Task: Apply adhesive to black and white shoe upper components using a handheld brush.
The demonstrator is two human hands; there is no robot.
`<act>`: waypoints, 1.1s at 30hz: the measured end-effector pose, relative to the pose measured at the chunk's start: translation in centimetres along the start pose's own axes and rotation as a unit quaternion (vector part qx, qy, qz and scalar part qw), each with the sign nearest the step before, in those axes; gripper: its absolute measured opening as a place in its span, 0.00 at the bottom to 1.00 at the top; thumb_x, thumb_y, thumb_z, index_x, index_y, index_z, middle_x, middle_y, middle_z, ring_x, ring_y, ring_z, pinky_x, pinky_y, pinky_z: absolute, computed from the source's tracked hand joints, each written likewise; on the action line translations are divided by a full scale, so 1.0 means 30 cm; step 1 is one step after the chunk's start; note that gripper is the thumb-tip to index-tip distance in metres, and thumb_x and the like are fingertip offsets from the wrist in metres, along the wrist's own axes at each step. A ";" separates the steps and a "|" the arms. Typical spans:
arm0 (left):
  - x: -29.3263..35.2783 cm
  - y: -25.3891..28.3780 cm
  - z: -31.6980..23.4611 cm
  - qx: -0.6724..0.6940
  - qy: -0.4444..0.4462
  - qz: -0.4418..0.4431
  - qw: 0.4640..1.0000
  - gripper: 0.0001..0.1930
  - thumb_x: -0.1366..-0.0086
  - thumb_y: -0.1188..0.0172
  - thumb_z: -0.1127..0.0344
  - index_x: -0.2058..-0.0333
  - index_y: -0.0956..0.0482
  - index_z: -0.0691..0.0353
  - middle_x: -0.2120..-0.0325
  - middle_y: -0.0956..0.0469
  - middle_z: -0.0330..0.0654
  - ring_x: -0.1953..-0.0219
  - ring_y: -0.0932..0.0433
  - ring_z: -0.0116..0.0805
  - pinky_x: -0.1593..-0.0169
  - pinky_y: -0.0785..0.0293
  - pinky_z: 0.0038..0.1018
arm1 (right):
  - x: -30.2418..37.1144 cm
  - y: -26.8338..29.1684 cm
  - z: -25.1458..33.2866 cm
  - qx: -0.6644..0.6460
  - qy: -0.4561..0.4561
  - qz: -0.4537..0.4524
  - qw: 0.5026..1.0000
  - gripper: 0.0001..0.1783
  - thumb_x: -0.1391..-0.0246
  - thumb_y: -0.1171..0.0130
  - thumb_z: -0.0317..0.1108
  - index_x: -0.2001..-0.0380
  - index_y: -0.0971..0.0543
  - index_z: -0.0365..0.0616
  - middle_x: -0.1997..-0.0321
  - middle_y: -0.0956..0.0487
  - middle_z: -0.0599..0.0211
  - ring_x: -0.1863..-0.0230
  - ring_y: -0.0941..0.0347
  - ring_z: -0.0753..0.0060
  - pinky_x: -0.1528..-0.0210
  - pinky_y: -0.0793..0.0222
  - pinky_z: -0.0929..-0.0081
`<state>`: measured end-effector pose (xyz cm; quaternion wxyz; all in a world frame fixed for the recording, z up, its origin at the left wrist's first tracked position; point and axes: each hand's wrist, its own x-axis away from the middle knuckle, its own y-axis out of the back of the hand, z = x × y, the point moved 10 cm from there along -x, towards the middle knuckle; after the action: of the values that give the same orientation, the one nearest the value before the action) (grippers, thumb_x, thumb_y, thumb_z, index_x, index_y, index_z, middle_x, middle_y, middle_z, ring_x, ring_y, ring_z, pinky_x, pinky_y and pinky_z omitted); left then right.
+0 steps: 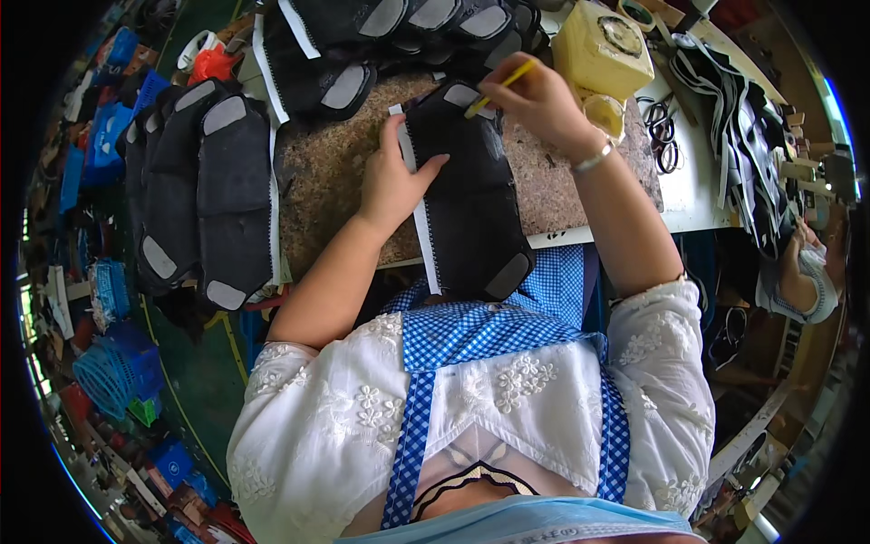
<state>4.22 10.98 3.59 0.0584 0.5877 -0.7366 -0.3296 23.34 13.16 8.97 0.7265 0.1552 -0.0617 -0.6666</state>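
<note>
The black panel (467,195) lies flat in front of you on the speckled surface (571,195), its near end hanging over the edge. Your left hand (391,186) rests at its left side, thumb and fingers spread across the white strip (426,240). Your right hand (544,102) is over its far right corner, fingers pinching a slim yellow tool (475,108) with its tip at the far grey patch (458,93).

As for progress, the strip and both the far and near grey patches (509,274) are in place. You seem to be partway through the far end; a lighter smear near the panel's right edge may be coating, but you can't tell how much is left. Left of the panel is a stack (234,168), and beyond it a row (349,89), of similar pieces with patches; whether they're finished or waiting isn't clear.

Right of the panel's far end stands a yellow tub (589,72), with a small yellow cup (604,116) beside it; their contents can't be made out. Scissors (666,150) lie farther right. Well left of the panel sits a blue basket (111,376), its contents unclear.
</note>
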 end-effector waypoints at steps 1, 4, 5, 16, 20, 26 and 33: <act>0.004 -0.004 0.018 0.045 0.028 0.000 0.999 0.37 0.49 0.30 0.58 0.45 0.39 0.63 0.64 0.22 0.59 0.62 0.22 0.60 0.61 0.25 0.40 | -0.036 0.023 -0.043 0.132 -0.060 0.005 0.989 0.18 0.48 0.36 0.40 0.66 0.24 0.34 0.72 0.19 0.60 0.71 0.21 0.74 0.70 0.26 0.78; 0.019 0.008 -0.009 0.041 -0.009 0.003 0.999 0.33 0.48 0.31 0.59 0.46 0.36 0.63 0.64 0.21 0.57 0.62 0.22 0.58 0.61 0.25 0.40 | -0.134 0.015 -0.090 0.242 -0.097 -0.021 0.965 0.18 0.49 0.35 0.43 0.69 0.23 0.35 0.75 0.19 0.64 0.74 0.23 0.77 0.71 0.27 0.79; 0.016 0.002 -0.006 0.018 -0.002 0.013 1.000 0.31 0.48 0.32 0.59 0.47 0.33 0.63 0.63 0.22 0.57 0.61 0.22 0.57 0.60 0.25 0.40 | -0.159 0.025 -0.079 0.222 -0.079 -0.071 0.969 0.17 0.49 0.35 0.42 0.70 0.23 0.37 0.77 0.20 0.69 0.76 0.25 0.82 0.72 0.28 0.82; 0.018 -0.007 -0.003 -0.005 0.004 0.023 1.000 0.31 0.46 0.34 0.61 0.47 0.35 0.66 0.56 0.25 0.59 0.55 0.24 0.57 0.53 0.27 0.39 | 0.121 0.075 -0.156 0.117 -0.182 0.012 0.976 0.16 0.47 0.37 0.41 0.73 0.24 0.37 0.81 0.22 0.67 0.82 0.27 0.82 0.80 0.32 0.85; 0.023 0.001 -0.021 -0.004 -0.019 0.014 1.000 0.32 0.46 0.34 0.61 0.46 0.36 0.65 0.56 0.25 0.59 0.55 0.24 0.57 0.54 0.27 0.39 | 0.081 0.059 -0.145 0.121 -0.124 -0.028 0.984 0.17 0.45 0.37 0.42 0.70 0.26 0.37 0.78 0.22 0.67 0.80 0.26 0.84 0.79 0.31 0.87; 0.028 0.005 -0.018 0.002 0.011 0.022 1.000 0.29 0.45 0.34 0.64 0.47 0.36 0.65 0.58 0.24 0.59 0.56 0.24 0.56 0.54 0.27 0.38 | 0.183 0.034 -0.040 0.007 -0.048 -0.091 0.995 0.20 0.49 0.34 0.42 0.70 0.25 0.34 0.79 0.21 0.64 0.81 0.25 0.81 0.80 0.30 0.84; 0.059 0.146 -0.199 0.168 -0.134 -0.090 0.972 0.20 0.42 0.36 0.72 0.53 0.33 0.69 0.62 0.26 0.47 0.63 0.23 0.41 0.58 0.27 0.28 | 0.335 0.446 0.028 0.029 0.025 -0.358 0.933 0.15 0.47 0.35 0.40 0.74 0.21 0.37 0.82 0.23 0.70 0.85 0.32 0.85 0.83 0.40 0.87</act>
<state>2.88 7.29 10.12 -0.1703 0.6038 -0.7265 -0.2805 36.83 3.97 12.70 0.4363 0.2046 -0.0025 -0.8762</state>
